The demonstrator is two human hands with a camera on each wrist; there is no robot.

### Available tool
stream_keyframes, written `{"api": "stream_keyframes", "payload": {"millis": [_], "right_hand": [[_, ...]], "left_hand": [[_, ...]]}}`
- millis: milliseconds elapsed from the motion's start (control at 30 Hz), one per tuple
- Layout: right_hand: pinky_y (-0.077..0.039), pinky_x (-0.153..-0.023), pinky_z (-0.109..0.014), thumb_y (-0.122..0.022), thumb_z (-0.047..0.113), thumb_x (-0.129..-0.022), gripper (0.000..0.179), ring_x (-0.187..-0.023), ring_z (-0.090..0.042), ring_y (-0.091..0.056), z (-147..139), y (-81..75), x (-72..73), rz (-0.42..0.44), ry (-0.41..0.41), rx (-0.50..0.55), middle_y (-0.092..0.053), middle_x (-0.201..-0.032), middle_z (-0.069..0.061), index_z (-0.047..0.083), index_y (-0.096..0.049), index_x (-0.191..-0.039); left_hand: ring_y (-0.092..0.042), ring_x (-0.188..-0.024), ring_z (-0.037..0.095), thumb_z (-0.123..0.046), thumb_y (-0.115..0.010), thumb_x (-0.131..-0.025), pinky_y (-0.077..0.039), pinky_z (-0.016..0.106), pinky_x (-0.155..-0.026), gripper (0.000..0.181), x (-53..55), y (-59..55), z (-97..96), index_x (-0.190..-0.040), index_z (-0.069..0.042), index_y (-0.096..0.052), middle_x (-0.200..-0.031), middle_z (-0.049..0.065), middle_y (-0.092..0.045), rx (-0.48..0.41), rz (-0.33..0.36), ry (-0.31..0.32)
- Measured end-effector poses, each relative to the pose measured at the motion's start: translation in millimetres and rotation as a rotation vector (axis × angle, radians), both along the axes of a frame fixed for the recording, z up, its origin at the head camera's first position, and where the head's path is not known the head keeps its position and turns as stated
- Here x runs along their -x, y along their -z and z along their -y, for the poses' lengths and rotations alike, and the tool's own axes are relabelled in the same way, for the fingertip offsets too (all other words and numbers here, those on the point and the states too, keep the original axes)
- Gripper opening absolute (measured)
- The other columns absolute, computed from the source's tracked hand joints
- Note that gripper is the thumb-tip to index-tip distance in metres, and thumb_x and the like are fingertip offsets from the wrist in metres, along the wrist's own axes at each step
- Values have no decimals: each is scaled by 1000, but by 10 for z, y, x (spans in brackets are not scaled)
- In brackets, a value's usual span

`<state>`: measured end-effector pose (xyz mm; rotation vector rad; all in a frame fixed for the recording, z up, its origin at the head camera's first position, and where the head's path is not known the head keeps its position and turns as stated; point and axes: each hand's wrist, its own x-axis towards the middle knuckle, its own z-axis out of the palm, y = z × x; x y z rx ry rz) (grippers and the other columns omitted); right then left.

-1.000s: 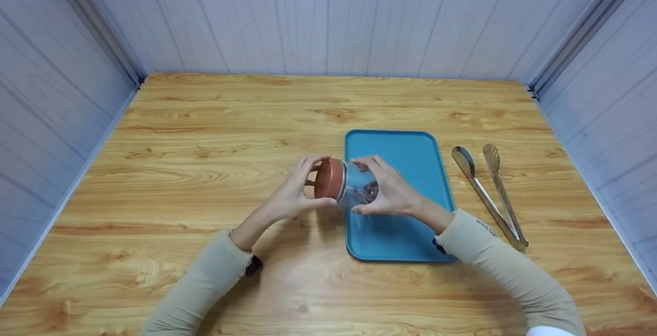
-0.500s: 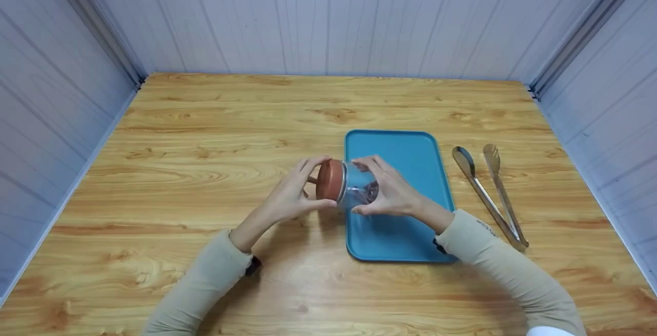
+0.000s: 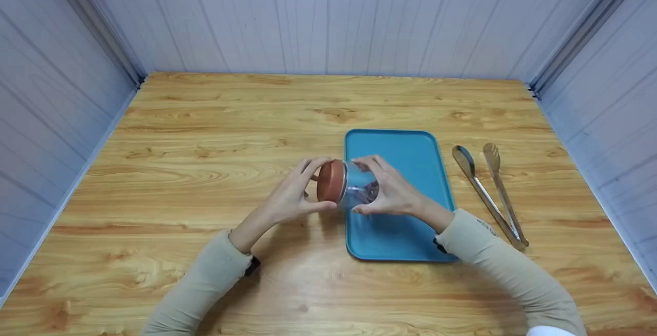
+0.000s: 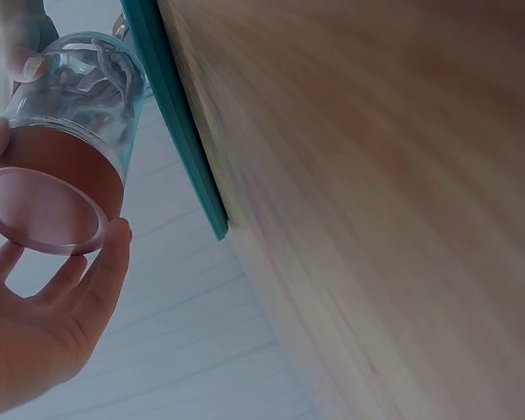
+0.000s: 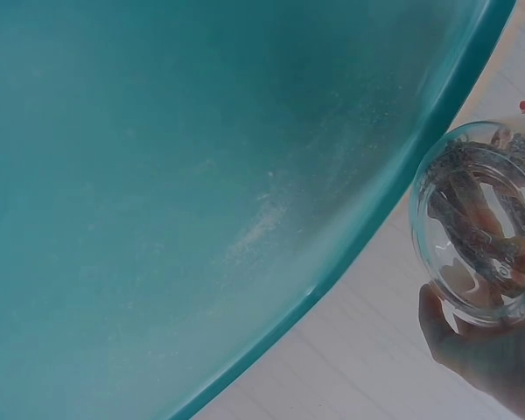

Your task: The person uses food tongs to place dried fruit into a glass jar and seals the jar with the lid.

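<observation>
A clear jar (image 3: 356, 184) is held on its side over the left edge of the blue tray (image 3: 400, 241). Its reddish-brown lid (image 3: 331, 181) faces left and sits on the mouth. My left hand (image 3: 295, 192) grips the lid round its rim, thumb below and fingers above. Around the jar's body curls my right hand (image 3: 387, 187), near the base. Inside the jar, dark, strip-like pieces (image 4: 109, 74) show in the left wrist view. Through the glass bottom in the right wrist view, the same dark pieces (image 5: 472, 219) lie against the wall.
To the right of the tray lie metal tongs (image 3: 493, 197), spread apart on the wooden table (image 3: 205, 136). Pale panelled walls (image 3: 328, 18) stand at the back and both sides. Some whitish specks (image 5: 262, 219) mark the tray's surface.
My left hand's fingers have shifted slightly round the lid, and the lid has edged a little to the right. My right hand and the jar's body have stayed in place.
</observation>
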<state>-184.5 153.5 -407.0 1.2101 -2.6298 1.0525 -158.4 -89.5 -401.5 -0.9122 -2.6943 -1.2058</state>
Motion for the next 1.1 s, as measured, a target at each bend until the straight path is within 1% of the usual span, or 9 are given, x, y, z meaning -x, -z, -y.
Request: {"api": "stream_keyframes", "payload": {"millis": [133,233,333,467,567,700,833,1000,1100], "right_hand": [[-39,-83,-39,-74,46,-61,86,-104,-24,-45,4,-9,3,-1,-3,-1,-42,-119,-5,12,-37,-130],[-39,-83,-38,-75,46,-61,86,-104,-24,-45,9,-15,3,-8,-5,1,-42,-119,-4,12,-37,-130],[-39,-83,-37,-75,46,-60,86,-103,-24,-46,12,-16,5,-21,-6,4,-42,-118,-2,12,-37,-130],[-40,-82,-37,-75,46,-60,86,-103,-24,-46,12,-11,8,-26,-7,2,-42,-118,-2,12,-38,-130],[-40,-82,-37,-75,46,-60,86,-103,-24,-46,7,-2,12,-21,-5,-3,-42,-118,-3,12,-37,-130],[-40,-82,-39,-74,46,-61,86,-103,-24,-46,1,1,17,-20,-7,-1,-43,-118,-4,11,-37,-130],[-40,-81,-42,-75,46,-61,86,-102,-25,-46,2,-7,13,-14,-15,11,-43,-117,-3,12,-37,-130],[-41,-80,-43,-75,45,-61,85,-103,-23,-45,1,-1,8,-8,-14,13,-42,-117,-2,13,-37,-130],[-40,-81,-43,-75,45,-61,85,-103,-22,-45,0,2,5,-5,-12,9,-42,-118,-2,13,-38,-130]], "left_hand": [[-51,-97,14,-54,-59,-75,-46,22,-57,77,-4,-6,3,-139,-26,-25,-125,2,-39,-18,25,-33],[-50,-98,13,-53,-56,-78,-46,21,-58,76,-1,-5,6,-140,-21,-24,-128,2,-38,-46,53,-45],[-50,-100,12,-52,-56,-79,-46,21,-58,76,3,-6,7,-139,-17,-27,-128,0,-38,-56,65,-40],[-50,-100,12,-52,-58,-78,-47,23,-59,74,12,-7,9,-136,-15,-32,-127,0,-37,-67,52,-24],[-51,-99,12,-52,-59,-77,-48,24,-59,74,16,0,13,-136,-17,-33,-127,-1,-37,-68,56,-19],[-54,-94,14,-54,-59,-76,-47,21,-58,74,6,0,18,-137,-21,-31,-124,1,-39,-53,80,-20],[-56,-90,17,-51,-61,-75,-47,20,-57,74,3,-5,29,-137,-24,-29,-122,3,-40,-52,87,3],[-55,-95,18,-45,-65,-75,-48,22,-59,76,16,-4,48,-137,-20,-30,-122,5,-40,-59,58,56],[-53,-98,18,-44,-65,-75,-48,24,-61,75,20,-4,52,-137,-22,-30,-123,4,-40,-57,51,70]]}}
